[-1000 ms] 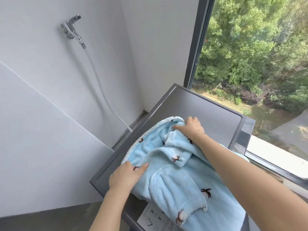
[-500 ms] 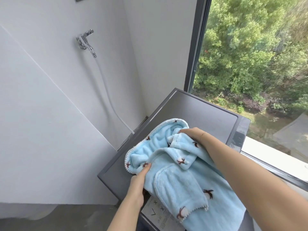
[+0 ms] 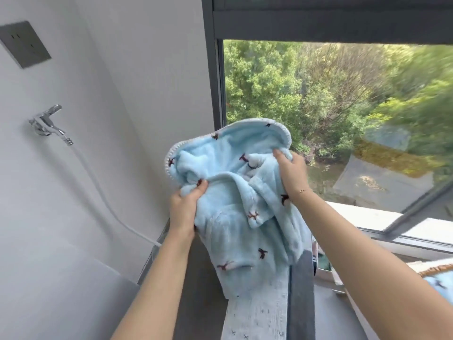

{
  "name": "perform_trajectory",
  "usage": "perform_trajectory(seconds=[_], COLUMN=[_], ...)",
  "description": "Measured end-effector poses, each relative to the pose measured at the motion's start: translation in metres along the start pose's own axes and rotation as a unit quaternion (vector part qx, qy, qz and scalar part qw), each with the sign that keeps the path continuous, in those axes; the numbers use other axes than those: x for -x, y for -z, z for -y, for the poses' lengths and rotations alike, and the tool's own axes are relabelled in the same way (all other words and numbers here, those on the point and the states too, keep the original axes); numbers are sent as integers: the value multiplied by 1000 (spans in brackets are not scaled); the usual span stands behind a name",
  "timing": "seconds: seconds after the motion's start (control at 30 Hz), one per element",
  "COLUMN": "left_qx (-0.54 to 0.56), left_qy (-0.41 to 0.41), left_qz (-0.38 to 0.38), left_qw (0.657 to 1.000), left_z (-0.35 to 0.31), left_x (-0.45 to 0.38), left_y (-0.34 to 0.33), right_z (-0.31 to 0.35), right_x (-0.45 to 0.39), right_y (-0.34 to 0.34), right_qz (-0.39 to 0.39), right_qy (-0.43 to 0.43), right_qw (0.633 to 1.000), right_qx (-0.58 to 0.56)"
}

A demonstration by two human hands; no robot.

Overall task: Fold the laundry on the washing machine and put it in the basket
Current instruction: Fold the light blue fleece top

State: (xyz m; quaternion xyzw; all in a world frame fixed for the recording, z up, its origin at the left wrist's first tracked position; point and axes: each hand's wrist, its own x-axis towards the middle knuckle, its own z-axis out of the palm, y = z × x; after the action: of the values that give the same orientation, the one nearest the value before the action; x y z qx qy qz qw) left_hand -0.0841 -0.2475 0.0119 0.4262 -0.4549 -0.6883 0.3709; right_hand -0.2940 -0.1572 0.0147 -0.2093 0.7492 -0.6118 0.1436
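So your left hand (image 3: 185,207) and right hand (image 3: 291,173) both grip the blue fleece garment (image 3: 240,217) mid-lift; next you'll probably need to shake it flat before folding.

one head view, close, looking forward and slightly down toward the window (image 3: 331,114).

Light blue fleece garment (image 3: 235,217) with small dark bird print and white-trimmed hood edge, bunched and held up in the air, hood at top, body hanging down over grey washing machine top (image 3: 196,290). Woven basket rim (image 3: 436,269) at lower right edge, more blue fabric inside; mostly cut off
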Motion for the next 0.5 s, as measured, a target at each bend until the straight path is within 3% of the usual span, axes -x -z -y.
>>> perform_trajectory(seconds=[0.13, 0.33, 0.43, 0.5], left_qx=[-58, -231, -458, -457], left_qy=[-143, -220, -233, -182], left_qz=[91, 152, 190, 199], left_qw=[984, 935, 837, 848], left_z=[-46, -23, 35, 81], left_x=[-27, -46, -37, -24], left_y=[-13, 35, 79, 116], right_z=[44, 4, -66, -114], right_x=[7, 55, 121, 163], right_y=[6, 23, 19, 18], right_qz=[-89, -82, -85, -30], right_qy=[76, 138, 90, 2], right_qw=[992, 987, 989, 993], right_qx=[-43, -6, 83, 118])
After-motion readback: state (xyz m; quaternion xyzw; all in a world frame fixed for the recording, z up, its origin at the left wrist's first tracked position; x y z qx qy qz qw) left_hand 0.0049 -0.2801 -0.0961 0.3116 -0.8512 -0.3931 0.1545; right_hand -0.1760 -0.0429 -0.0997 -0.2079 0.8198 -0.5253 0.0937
